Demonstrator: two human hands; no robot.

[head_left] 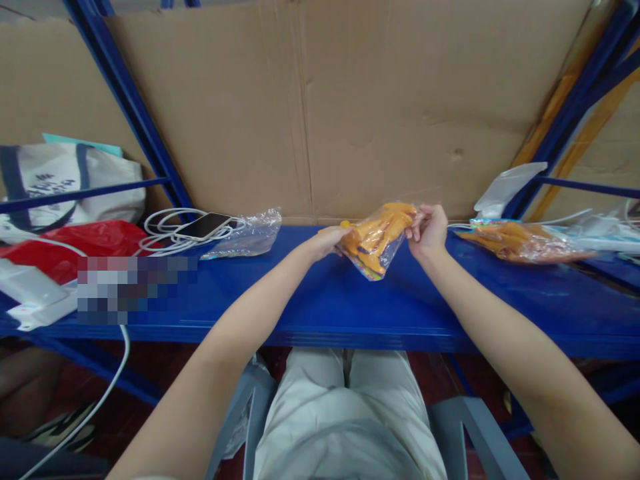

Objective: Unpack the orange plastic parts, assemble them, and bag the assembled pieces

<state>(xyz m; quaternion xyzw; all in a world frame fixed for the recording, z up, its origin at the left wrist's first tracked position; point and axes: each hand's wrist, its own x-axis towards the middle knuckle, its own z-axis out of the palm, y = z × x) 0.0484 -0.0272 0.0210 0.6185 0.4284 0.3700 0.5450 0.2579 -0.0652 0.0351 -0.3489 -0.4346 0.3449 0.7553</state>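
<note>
Between my hands, above the blue shelf, is a clear plastic bag [377, 240] with an orange item inside and a colourful printed strip at its lower corner. What the orange item is I cannot make out. My left hand [330, 241] grips the bag's left side, fingers partly hidden behind it. My right hand [427, 230] pinches the bag's upper right edge, fingers curled. A similar bagged orange item [525, 241] lies to the right on the shelf. Left of my hands lies a flat clear plastic bag [247, 235] with a coloured edge.
The blue metal shelf [320, 307] has a cardboard wall [375, 113] behind it. At left are a phone [205, 227], coiled white cable [160, 223], red bag [100, 240], white device [40, 293] and canvas tote [75, 180]. Chair arms [470, 427] flank my lap. A person's foot shows lower left.
</note>
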